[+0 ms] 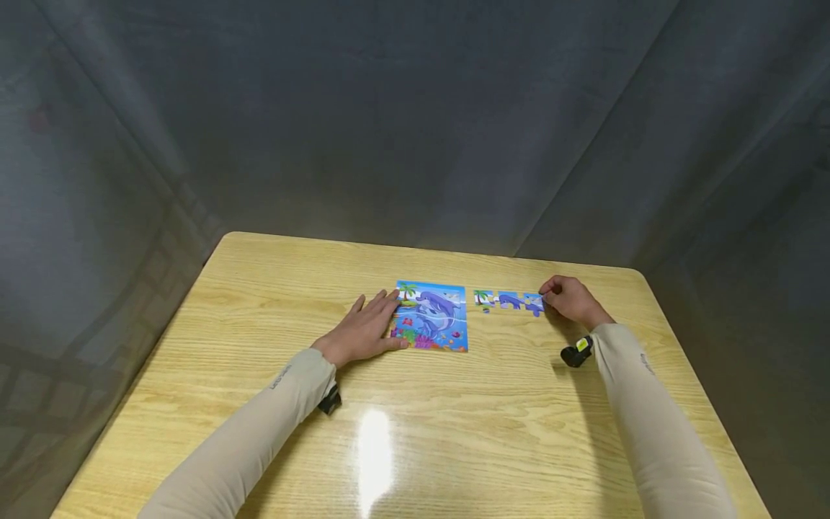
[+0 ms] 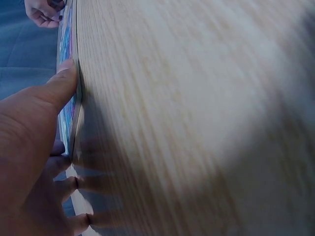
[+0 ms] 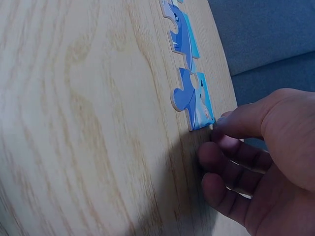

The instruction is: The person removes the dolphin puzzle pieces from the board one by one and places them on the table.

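A square dolphin picture board (image 1: pixel 444 306) lies flat on the table. My left hand (image 1: pixel 360 333) rests at its left side with the fingers spread, the thumb on the lower edge and the fingertips along the left edge. To the right of the board runs a short row of puzzle pieces: a palm tree piece (image 1: pixel 482 297), a dolphin head piece (image 1: pixel 509 300) and a blue end piece (image 3: pixel 199 101). My right hand (image 1: pixel 572 300) pinches the upper right corner of the end piece between thumb and index finger; the other fingers are curled beneath.
The pale wooden table (image 1: pixel 441 418) has rounded far corners. A dark grey curtain (image 1: pixel 389 130) hangs behind it and at both sides. Each wrist wears a small black camera (image 1: pixel 576 353). A bright reflection shows on the near tabletop.
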Demonstrator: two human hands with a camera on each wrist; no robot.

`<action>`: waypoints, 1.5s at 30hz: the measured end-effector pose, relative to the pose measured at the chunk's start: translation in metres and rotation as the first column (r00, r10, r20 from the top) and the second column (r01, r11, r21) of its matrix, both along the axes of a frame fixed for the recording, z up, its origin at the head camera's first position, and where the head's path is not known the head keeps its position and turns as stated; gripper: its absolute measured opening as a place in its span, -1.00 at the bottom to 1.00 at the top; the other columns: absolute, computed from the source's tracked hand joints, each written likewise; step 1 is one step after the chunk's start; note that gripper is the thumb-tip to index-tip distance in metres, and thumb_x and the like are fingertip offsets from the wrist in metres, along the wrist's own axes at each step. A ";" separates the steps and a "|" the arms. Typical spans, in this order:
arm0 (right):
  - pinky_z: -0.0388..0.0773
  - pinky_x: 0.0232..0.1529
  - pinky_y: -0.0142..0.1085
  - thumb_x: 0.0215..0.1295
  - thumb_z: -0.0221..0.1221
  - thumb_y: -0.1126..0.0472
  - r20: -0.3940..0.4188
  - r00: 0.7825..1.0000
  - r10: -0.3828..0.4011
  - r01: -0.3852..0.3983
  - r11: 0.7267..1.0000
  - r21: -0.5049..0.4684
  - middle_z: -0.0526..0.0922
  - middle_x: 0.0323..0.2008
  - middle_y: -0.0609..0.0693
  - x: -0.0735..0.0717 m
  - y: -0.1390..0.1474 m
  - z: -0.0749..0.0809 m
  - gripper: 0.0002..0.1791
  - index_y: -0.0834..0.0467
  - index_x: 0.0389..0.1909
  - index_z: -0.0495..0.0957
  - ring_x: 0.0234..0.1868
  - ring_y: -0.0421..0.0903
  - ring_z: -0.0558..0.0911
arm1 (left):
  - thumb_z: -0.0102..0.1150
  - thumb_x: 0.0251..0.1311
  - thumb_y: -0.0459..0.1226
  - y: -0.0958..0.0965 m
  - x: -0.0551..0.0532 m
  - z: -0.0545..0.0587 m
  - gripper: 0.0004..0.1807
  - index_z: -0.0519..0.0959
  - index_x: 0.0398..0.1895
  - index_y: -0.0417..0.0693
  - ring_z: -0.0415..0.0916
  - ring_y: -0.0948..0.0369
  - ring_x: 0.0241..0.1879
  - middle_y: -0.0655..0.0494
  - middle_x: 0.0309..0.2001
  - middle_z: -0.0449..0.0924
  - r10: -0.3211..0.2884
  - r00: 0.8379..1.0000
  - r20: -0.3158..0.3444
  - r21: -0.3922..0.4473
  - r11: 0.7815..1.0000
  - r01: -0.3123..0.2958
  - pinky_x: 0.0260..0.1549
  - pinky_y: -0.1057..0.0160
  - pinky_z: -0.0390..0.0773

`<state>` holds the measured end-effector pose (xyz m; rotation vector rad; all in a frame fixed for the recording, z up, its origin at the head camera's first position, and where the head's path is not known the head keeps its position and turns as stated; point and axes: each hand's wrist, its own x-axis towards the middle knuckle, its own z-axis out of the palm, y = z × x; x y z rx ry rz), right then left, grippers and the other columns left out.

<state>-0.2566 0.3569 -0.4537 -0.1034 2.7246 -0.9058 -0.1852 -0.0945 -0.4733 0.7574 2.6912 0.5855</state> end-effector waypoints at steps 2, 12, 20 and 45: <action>0.49 -0.32 -0.32 0.62 0.04 0.36 -0.007 1.000 0.003 -0.003 1.000 0.005 0.66 -0.25 0.25 0.001 0.000 0.000 -0.77 0.44 0.04 0.55 -0.36 -0.07 0.56 | 0.12 0.50 0.23 0.000 0.000 0.000 0.05 -0.06 0.76 -0.14 -0.24 -0.07 0.78 -0.04 0.78 -0.16 0.000 1.000 0.002 0.000 1.000 0.000 0.70 -0.33 -0.21; 0.53 -0.28 -0.31 0.63 0.01 0.33 -0.027 1.000 0.000 0.000 1.000 0.012 0.68 -0.15 0.31 0.003 -0.005 0.001 -0.75 0.41 0.08 0.54 -0.32 -0.05 0.61 | 0.08 0.50 0.28 0.001 -0.002 -0.002 0.07 -0.07 0.76 -0.18 -0.24 -0.05 0.78 -0.07 0.78 -0.19 0.003 1.000 -0.013 -0.043 0.999 -0.004 0.70 -0.32 -0.16; 0.44 -0.44 -0.32 0.64 0.01 0.31 -0.075 0.995 0.069 -0.071 0.997 -0.025 0.64 -0.05 0.36 0.001 -0.040 0.011 -0.74 0.40 0.11 0.54 -0.41 -0.12 0.49 | 0.07 0.50 0.29 0.001 -0.003 -0.001 0.08 -0.07 0.76 -0.17 -0.27 -0.05 0.79 -0.05 0.79 -0.23 -0.007 1.000 -0.006 -0.067 0.998 0.007 0.70 -0.31 -0.17; 0.46 -0.28 -0.28 0.56 0.10 0.35 0.008 0.918 0.397 -0.394 0.914 -0.098 0.69 -0.23 0.13 0.017 -0.190 0.018 -0.78 0.32 0.07 0.63 -0.39 -0.11 0.49 | 0.06 0.48 0.32 0.005 -0.007 -0.004 0.08 -0.05 0.76 -0.14 -0.26 -0.03 0.79 -0.02 0.79 -0.21 -0.006 1.000 -0.006 -0.084 0.996 0.005 0.71 -0.30 -0.15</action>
